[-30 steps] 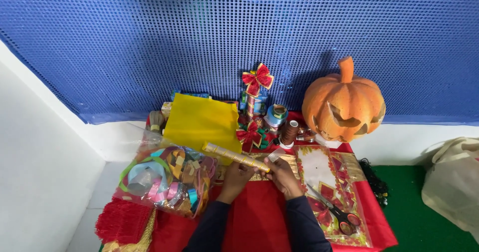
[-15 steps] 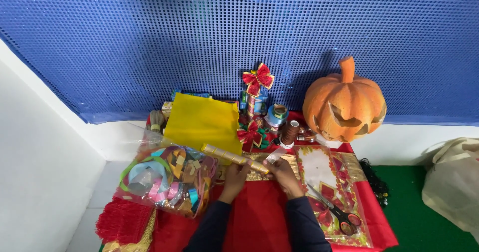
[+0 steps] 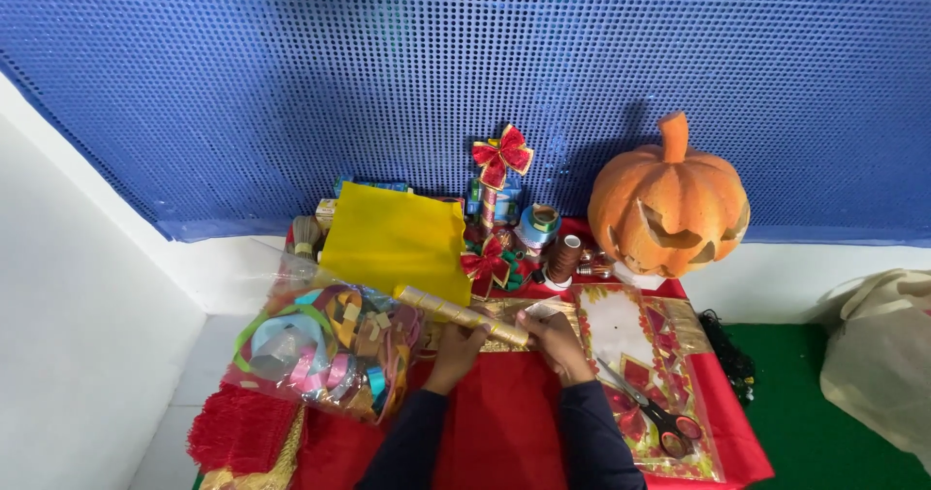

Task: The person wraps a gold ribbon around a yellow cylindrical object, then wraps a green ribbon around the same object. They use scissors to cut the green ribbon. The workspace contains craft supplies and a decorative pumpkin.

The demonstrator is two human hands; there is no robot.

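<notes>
Nothing is seen to have moved: the gold roll (image 3: 462, 314) is still gripped by the left hand (image 3: 456, 346) and right hand (image 3: 557, 343), grips closed, above the red surface (image 3: 504, 422).

sleeves: long, dark navy, plain, reaching to both wrists
left hand (image 3: 456, 346): bare, no glove, no ring or watch in sight
right hand (image 3: 555, 341): bare, no glove, cuff snug at wrist
</notes>
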